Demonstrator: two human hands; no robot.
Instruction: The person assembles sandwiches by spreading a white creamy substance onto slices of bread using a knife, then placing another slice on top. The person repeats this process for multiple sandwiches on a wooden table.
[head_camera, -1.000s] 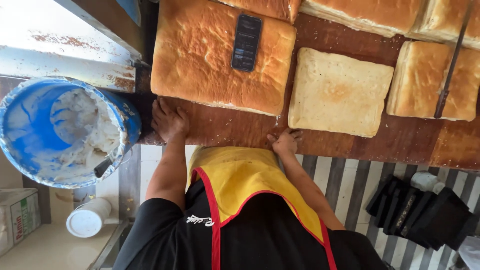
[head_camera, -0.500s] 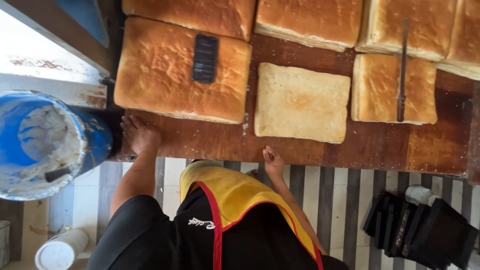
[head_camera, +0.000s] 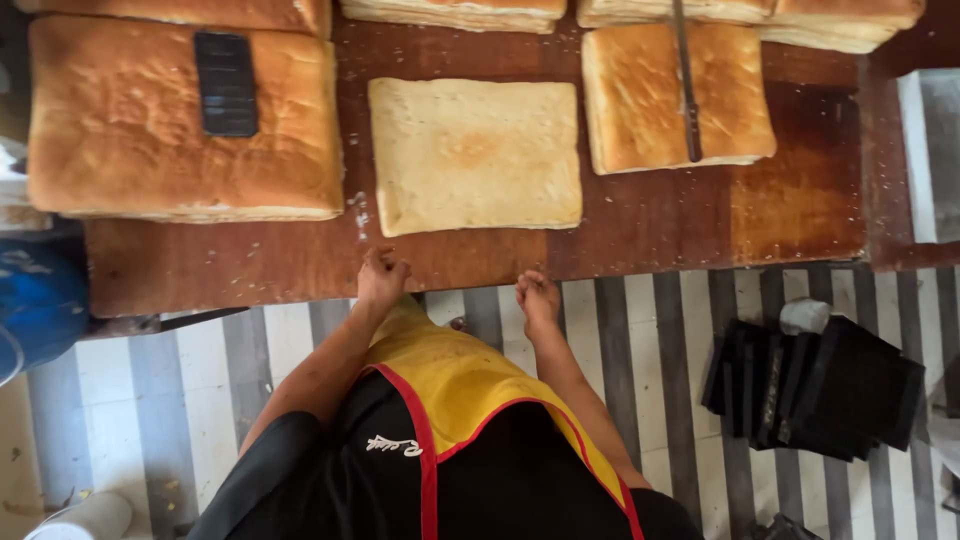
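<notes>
Pale flat cake slab (head_camera: 475, 152), rectangular and lighter than its neighbours, lies on the brown wooden table (head_camera: 800, 200) just beyond both hands, near the table's front edge. Left hand (head_camera: 381, 279): fingers curled, resting on the table edge just in front of the slab's near left corner; it grips nothing that can be seen. Right hand (head_camera: 538, 295): fingers loosely bent, touching the table edge below the slab's near right part, likewise holding nothing. Large golden-brown cake (head_camera: 180, 130), thicker and darker, lies to the left of the pale slab and apart from it, with a dark ridged rectangular object (head_camera: 226, 84) lying on its top. Smaller browned cake (head_camera: 675, 95) lies to the right of the slab, with a long thin dark blade or bar (head_camera: 686, 80) laid across it. Further cakes (head_camera: 455, 10) line the far edge of the table. Yellow apron with red trim (head_camera: 470, 385) covers the person's front over a black shirt. Stack of black trays (head_camera: 815, 385) stands on the striped tiled floor (head_camera: 640, 330) at right; blue bucket (head_camera: 40, 300), partly in view, at left
</notes>
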